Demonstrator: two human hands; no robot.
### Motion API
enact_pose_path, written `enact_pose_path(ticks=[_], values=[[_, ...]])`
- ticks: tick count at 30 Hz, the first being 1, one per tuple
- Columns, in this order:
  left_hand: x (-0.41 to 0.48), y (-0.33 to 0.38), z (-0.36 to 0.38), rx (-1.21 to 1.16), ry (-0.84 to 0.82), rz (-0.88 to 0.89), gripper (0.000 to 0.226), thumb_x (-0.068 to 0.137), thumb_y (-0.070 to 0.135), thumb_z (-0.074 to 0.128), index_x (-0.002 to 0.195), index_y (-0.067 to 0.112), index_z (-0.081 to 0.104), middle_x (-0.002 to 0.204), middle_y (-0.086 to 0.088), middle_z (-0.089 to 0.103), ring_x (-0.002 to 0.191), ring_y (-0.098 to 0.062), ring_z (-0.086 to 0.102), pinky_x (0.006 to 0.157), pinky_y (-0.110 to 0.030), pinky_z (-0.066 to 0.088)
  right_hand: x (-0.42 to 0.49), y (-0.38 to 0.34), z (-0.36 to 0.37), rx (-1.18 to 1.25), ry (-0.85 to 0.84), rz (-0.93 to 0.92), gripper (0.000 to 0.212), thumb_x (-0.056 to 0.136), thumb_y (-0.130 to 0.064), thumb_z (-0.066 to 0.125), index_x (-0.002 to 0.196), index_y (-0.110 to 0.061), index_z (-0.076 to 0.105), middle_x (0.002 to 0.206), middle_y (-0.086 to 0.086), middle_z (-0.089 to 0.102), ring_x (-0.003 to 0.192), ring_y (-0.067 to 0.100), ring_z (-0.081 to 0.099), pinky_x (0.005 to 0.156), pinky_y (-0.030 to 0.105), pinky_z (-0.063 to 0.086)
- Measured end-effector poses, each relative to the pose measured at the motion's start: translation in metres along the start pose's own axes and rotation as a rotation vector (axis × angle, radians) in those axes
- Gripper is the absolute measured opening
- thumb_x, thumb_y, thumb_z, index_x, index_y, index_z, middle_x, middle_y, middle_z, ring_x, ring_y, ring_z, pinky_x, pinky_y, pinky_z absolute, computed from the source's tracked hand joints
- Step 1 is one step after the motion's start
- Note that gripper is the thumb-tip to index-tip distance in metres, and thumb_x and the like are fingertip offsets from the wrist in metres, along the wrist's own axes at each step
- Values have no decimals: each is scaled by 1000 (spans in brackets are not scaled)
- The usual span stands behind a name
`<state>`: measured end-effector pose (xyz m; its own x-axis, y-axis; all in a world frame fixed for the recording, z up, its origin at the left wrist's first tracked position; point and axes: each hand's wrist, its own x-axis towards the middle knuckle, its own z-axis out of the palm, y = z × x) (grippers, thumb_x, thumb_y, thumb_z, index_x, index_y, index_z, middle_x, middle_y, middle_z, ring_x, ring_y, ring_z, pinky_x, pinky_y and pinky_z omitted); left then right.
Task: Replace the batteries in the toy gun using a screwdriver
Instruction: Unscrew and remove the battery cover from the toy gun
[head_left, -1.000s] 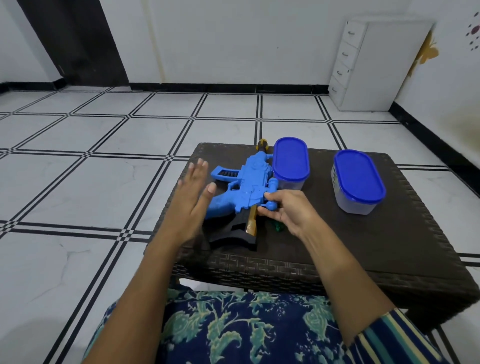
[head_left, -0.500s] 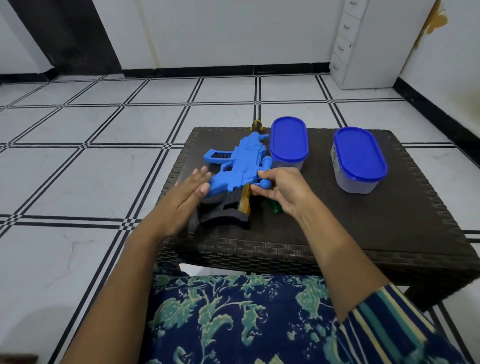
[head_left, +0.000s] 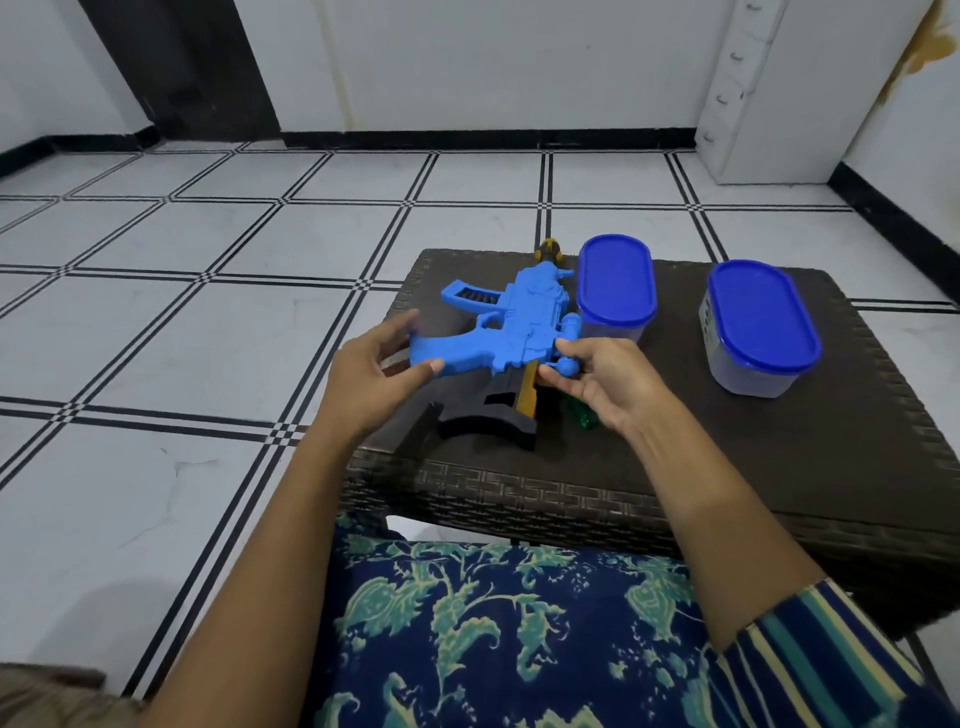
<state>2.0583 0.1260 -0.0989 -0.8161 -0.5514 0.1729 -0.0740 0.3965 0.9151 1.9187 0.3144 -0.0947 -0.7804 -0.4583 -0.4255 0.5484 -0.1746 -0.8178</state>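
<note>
Both hands hold the blue plastic toy gun with black stock (head_left: 519, 322), which lies at the left side of the dark woven bench (head_left: 779, 467). At the bench's left edge, the left hand (head_left: 374, 374) grips the pistol grip with fingers (head_left: 402, 325) and thumb curled round it. The right hand (head_left: 608, 384) pinches the gun's blue side knob. A green screwdriver handle (head_left: 584, 415) lies beneath that hand. Bare bench surface extends to the front right.

Nothing legible shows on the toy gun (head_left: 524, 322) or containers (head_left: 615, 280).
</note>
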Motion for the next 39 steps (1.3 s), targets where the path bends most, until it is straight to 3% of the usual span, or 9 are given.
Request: enact_pose_path(ticks=[2, 6, 12, 17, 23, 26, 30, 33, 39], values=[[1, 2, 1, -127, 33, -22, 63, 80, 6, 75, 137, 11, 51, 129, -4, 60, 112, -6, 60, 92, -14, 50, 0, 0, 1, 37, -4, 13, 35, 96, 5, 52, 131, 8, 48, 126, 20, 59, 91, 23, 65, 55, 25, 59], [5, 5, 2, -270, 99, -27, 68, 75, 11, 80, 137, 8, 51, 128, -5, 63, 116, -12, 62, 102, -39, 49, -4, 0, 5, 105, -59, 64, 26, 97, 5, 50, 123, 5, 50, 110, 16, 61, 86, 21, 63, 56, 25, 61], [12, 24, 7, -418, 215, 79, 70, 74, 2, 79, 138, 7, 49, 135, -6, 57, 121, -13, 59, 102, -37, 49, -10, 5, 17, 50, -159, 118, 19, 101, -1, 45, 117, 5, 54, 97, 16, 66, 78, 21, 68, 56, 30, 61], [24, 45, 19, -313, 151, 268, 79, 73, -5, 77, 143, 4, 41, 132, -10, 57, 120, -16, 58, 98, -30, 51, -13, 6, 14, -268, -144, 60, 24, 102, -20, 51, 112, 0, 61, 90, 11, 71, 87, 25, 68, 80, 35, 61], [23, 54, 39, 49, -34, 520, 95, 75, 6, 79, 151, 11, 22, 129, 8, 57, 117, 4, 55, 103, -21, 44, -25, -8, 4, -159, -185, 114, 79, 93, -59, 49, 140, 4, 41, 130, 29, 57, 103, 32, 66, 77, 34, 61], [16, 62, 47, 18, -78, 532, 107, 75, 8, 80, 154, 17, 8, 137, 3, 56, 125, -2, 53, 107, -25, 43, -30, -13, 0, -131, -196, 113, 90, 86, -74, 42, 140, -2, 46, 118, 27, 63, 99, 34, 69, 73, 38, 61], [7, 65, 59, -101, -66, 493, 119, 72, 19, 83, 150, 28, -6, 139, 2, 55, 119, -8, 59, 103, -31, 48, -32, -13, -4, -159, -270, 87, 97, 73, -90, 31, 103, -8, 74, 94, 15, 64, 85, 26, 63, 72, 39, 56], [6, 51, 68, -99, -110, 429, 114, 71, 12, 83, 153, 30, 6, 127, 4, 63, 121, -8, 58, 103, -37, 48, -28, -10, -4, -87, -369, 72, 111, 65, -93, 34, 119, -4, 68, 117, 21, 63, 104, 31, 62, 92, 50, 53], [2, 28, 71, -97, -232, 288, 107, 75, 3, 79, 154, 31, 12, 117, 6, 69, 117, -2, 59, 106, -29, 45, -23, -9, -3, -30, -364, 22, 64, 91, -61, 48, 125, -9, 64, 121, 14, 69, 111, 29, 67, 96, 47, 54]])
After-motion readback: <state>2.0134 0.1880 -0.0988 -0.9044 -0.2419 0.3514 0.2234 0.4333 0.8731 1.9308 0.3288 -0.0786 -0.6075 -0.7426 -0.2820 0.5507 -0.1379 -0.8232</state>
